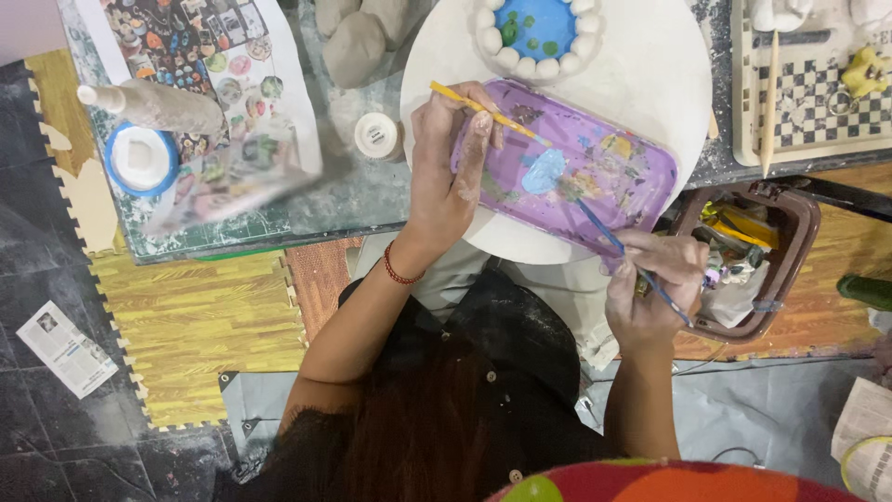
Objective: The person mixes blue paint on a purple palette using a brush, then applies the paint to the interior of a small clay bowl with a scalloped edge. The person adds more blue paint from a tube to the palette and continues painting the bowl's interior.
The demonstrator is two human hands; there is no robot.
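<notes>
right hand, nearest me, pinches a blue-handled brush; its tip rests in pale blue paint on the purple palette tray. left hand grips the tray's left edge, fingers closed, with a yellow-handled brush pinned across them. tray lies on the white round board. beyond, a blue-centred clay dish sits on that board.

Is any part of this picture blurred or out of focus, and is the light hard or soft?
Head view: a smeared blur patch covers the printed sheet left of the left hand; the purple tray and both brushes are fairly sharp; the light is soft and even, with no glare.
</notes>
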